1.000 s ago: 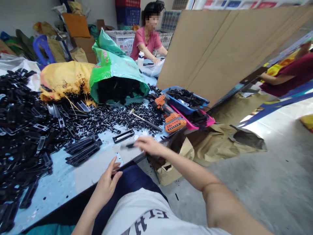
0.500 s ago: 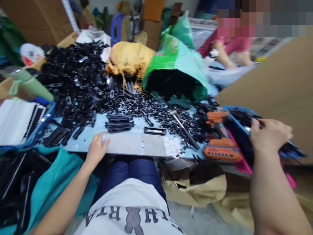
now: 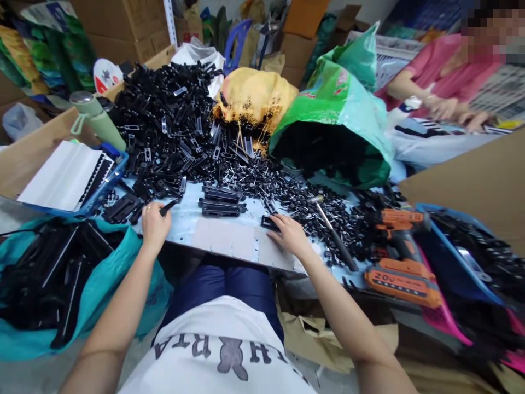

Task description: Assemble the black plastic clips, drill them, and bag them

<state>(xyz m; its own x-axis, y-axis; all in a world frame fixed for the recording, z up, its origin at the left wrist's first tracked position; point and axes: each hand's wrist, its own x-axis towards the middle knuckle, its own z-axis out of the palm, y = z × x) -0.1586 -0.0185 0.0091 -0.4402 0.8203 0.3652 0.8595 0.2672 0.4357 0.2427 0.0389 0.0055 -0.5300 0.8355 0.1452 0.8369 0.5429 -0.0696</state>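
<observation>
My left hand point(image 3: 155, 225) is closed on a small black plastic part point(image 3: 168, 207) near the table's front edge, at the left. My right hand point(image 3: 290, 235) reaches over the front of the table, with its fingers on a black rectangular piece point(image 3: 268, 223) that they partly cover. Between the hands lie several long black parts point(image 3: 222, 201) in a small stack. Below them, flat grey plates point(image 3: 213, 236) are set along the table edge. Right of my right hand lies a hammer point(image 3: 335, 234) with a black handle, its head pointing away.
A large heap of black parts point(image 3: 164, 115) fills the back left, with small pins beside it. A green sack point(image 3: 348, 109), an orange drill point(image 3: 404, 257) and a blue basket point(image 3: 459, 219) stand right. A person in pink point(image 3: 443, 60) sits across.
My right hand has moved from the right-hand basket to the black piece at the front centre. My left hand has moved left and now holds a black part. The view has shifted.
</observation>
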